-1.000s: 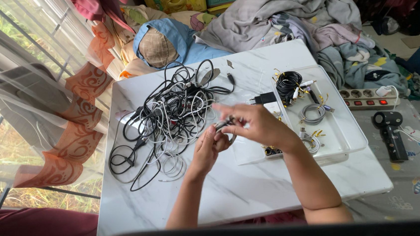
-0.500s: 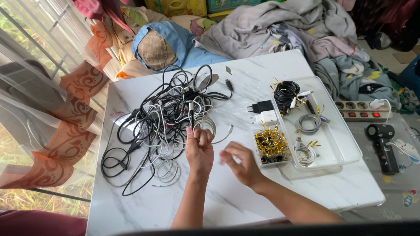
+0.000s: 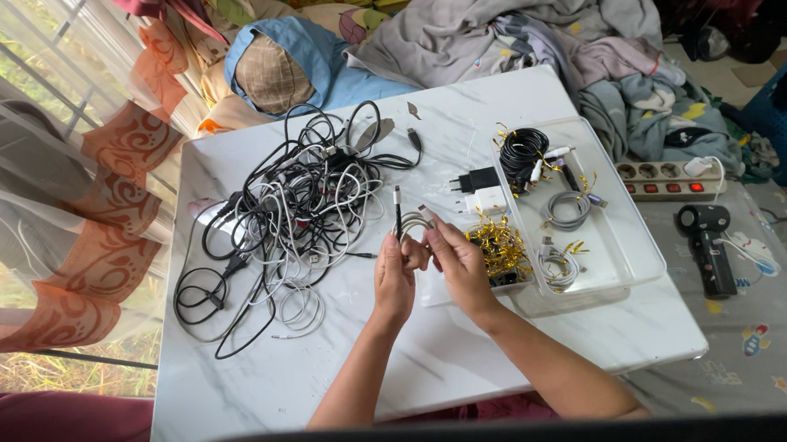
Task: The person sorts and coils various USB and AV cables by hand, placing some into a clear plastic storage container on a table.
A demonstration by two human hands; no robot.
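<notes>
The white marble-patterned counter (image 3: 332,385) carried everything, and places here are given from it. Behind its far edge a heap of grey and blue clothes (image 3: 508,15) lay piled. On the counter's left half sprawled a large tangle of black and white cables (image 3: 290,220), loose and unsorted, loops spilling toward the left edge. On the right half sat a clear shallow plastic tray (image 3: 620,250) holding several coiled cables, each bound with a gold twist tie, likely set apart there because they were already bundled. Just beside the tray, nearer the counter's middle, a small box of gold twist ties (image 3: 498,245) stood within easy reach of the hands. A black plug adapter (image 3: 476,181) lay behind that box.

Above the counter's centre, the left hand (image 3: 395,282) had its grip clamped on a small coiled grey cable (image 3: 414,221), one black-tipped end sticking upright. The right hand (image 3: 457,258) pinched the same coil from the other side, apparently steadying the loops so they would not spring open. The coil looked thin, tight and tidy.
</notes>
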